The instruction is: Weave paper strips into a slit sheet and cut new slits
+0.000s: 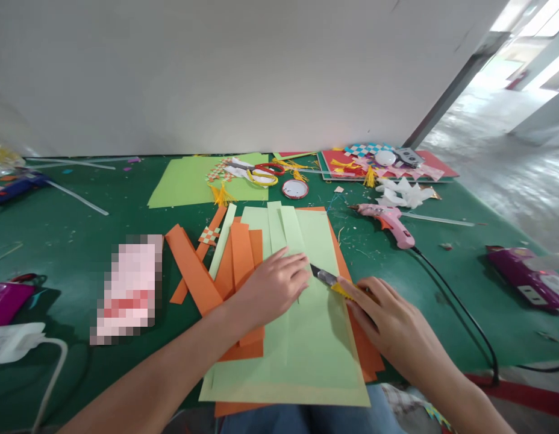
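My right hand grips a yellow utility knife, its dark blade pointing left toward my other hand. My left hand has its fingers bent and close together over a light green paper strip, holding it against the stack; the thumb is hidden. Beneath both hands lie light green paper sheets on top of orange paper. Left of the sheets, orange paper strips overlap in a loose pile, with a small woven checkered piece among them.
Scissors lie on bright green paper at the back. A pink glue gun with a black cord rests at right, near a purple device. A round lid and yellow tassels sit behind the stack. A grey panel borders the table.
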Demonstrator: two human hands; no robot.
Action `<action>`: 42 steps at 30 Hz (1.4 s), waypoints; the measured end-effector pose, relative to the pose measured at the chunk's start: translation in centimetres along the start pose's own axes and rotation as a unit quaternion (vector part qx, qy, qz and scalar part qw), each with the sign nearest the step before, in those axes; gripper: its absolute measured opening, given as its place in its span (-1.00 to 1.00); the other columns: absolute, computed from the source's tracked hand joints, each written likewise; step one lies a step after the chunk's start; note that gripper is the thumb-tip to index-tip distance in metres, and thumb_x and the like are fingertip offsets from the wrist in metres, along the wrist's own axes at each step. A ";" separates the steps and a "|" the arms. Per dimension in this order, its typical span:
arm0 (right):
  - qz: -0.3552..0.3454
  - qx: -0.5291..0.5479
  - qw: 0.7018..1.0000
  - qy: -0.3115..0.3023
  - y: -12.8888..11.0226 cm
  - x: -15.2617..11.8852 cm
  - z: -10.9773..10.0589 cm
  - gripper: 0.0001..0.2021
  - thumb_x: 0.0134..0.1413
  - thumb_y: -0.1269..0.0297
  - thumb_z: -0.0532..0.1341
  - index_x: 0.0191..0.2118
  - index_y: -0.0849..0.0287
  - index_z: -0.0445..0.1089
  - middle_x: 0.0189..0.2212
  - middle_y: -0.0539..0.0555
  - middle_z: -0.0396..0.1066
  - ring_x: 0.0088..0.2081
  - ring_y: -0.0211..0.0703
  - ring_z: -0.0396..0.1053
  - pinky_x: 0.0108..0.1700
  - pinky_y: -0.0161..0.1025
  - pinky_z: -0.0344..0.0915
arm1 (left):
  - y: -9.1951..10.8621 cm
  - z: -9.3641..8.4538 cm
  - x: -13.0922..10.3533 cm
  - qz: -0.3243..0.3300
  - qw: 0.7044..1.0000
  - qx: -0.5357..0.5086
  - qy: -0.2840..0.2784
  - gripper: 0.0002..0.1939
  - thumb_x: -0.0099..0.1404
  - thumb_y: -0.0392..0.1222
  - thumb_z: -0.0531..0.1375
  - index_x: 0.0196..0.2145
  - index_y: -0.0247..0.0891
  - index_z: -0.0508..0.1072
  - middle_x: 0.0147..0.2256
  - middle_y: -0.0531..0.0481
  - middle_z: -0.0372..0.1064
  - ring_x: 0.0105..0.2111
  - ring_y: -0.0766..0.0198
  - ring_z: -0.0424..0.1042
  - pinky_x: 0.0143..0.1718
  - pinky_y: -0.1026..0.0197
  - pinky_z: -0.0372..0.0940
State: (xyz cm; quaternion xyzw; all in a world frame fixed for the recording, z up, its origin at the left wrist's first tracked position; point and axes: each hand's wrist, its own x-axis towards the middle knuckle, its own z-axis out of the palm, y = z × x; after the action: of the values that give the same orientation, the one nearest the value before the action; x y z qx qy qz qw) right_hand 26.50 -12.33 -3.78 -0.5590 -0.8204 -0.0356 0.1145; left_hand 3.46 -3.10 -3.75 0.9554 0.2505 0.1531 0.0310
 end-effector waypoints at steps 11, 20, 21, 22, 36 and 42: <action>0.004 0.012 1.000 0.010 -1.3 -1.8 -0.6 -0.66 0.28 0.34 -0.03 0.10 0.23 0.29 -0.28 0.16 0.30 -0.33 -0.13 0.35 -0.35 -0.15 0.39 | -0.1 -0.7 0.4 -0.047 0.998 -0.021 -0.034 -0.43 0.32 0.13 0.05 0.11 -0.37 0.27 0.16 -0.20 0.22 0.20 0.07 0.15 0.23 -0.03 0.03; 0.014 0.013 1.000 0.015 -0.5 -0.8 0.0 -0.68 0.28 0.31 0.00 0.08 0.19 0.31 -0.26 0.16 0.30 -0.29 -0.12 0.33 -0.34 -0.16 0.36 | -0.1 -0.5 0.3 -0.072 0.995 -0.014 -0.065 -0.36 0.34 0.20 -0.03 0.16 -0.35 0.21 0.23 -0.17 0.09 0.25 0.12 0.04 0.28 -0.01 -0.07; 0.013 0.010 1.000 0.016 -0.4 -0.6 0.1 -0.68 0.28 0.31 0.00 0.08 0.19 0.31 -0.27 0.15 0.30 -0.29 -0.12 0.32 -0.34 -0.17 0.36 | -0.1 -0.5 0.3 -0.072 0.995 -0.015 -0.066 -0.36 0.34 0.20 -0.04 0.16 -0.34 0.21 0.23 -0.17 0.09 0.25 0.13 0.04 0.28 -0.01 -0.07; 0.011 0.005 1.000 0.017 -0.3 -0.3 0.1 -0.67 0.28 0.31 0.00 0.08 0.19 0.31 -0.27 0.15 0.30 -0.29 -0.12 0.32 -0.34 -0.17 0.36 | -0.1 -0.6 0.3 -0.073 0.995 -0.017 -0.067 -0.36 0.34 0.20 -0.04 0.16 -0.34 0.21 0.23 -0.16 0.10 0.26 0.13 0.03 0.28 0.00 -0.07; 0.026 -0.015 0.999 0.026 1.1 3.2 0.8 -0.67 0.27 0.29 0.01 0.07 0.18 0.35 -0.28 0.14 0.32 -0.28 -0.13 0.32 -0.31 -0.22 0.32 | -0.2 -0.2 0.1 -0.064 0.996 -0.008 -0.061 -0.34 0.34 0.19 -0.05 0.17 -0.41 0.21 0.23 -0.19 0.08 0.26 0.12 0.02 0.27 -0.02 -0.06; 0.021 -0.011 0.999 0.024 1.1 2.9 0.7 -0.67 0.27 0.30 0.02 0.08 0.18 0.34 -0.28 0.13 0.31 -0.28 -0.12 0.32 -0.31 -0.21 0.32 | -0.2 -0.1 0.0 -0.046 0.998 0.002 -0.031 -0.33 0.33 0.22 -0.05 0.10 -0.43 0.29 0.19 -0.24 0.16 0.23 0.08 0.08 0.27 -0.07 -0.07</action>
State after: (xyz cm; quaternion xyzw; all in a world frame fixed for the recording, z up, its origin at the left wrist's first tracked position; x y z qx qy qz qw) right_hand 26.36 -9.13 -3.90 -0.5761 -0.8053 -0.0557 0.1283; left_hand 3.33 -2.87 -3.67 0.9474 0.2930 0.1212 0.0438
